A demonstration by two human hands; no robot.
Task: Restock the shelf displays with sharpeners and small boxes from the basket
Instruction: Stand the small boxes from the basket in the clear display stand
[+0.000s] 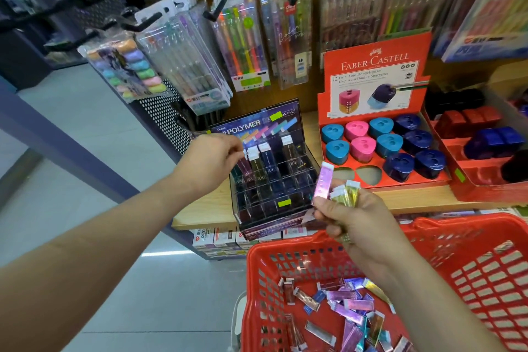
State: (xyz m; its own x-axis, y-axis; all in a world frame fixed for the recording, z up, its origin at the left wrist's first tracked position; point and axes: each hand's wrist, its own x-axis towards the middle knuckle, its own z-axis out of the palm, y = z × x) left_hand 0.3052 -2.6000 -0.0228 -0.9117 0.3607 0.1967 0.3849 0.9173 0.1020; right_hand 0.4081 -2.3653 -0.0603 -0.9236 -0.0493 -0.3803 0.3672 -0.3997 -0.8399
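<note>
Fingertips of our left hand pinch, it seems, a white-capped slim box in the clear tiered plastic display, our right hand clutches a fan of shiny foil boxes over the red plastic basket, and one careless nudge could topple its standing neighbours.

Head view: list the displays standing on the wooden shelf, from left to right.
Hi-Polymer display case → Faber-Castell sharpener box → red tray of dark red and blue sharpeners.
</note>
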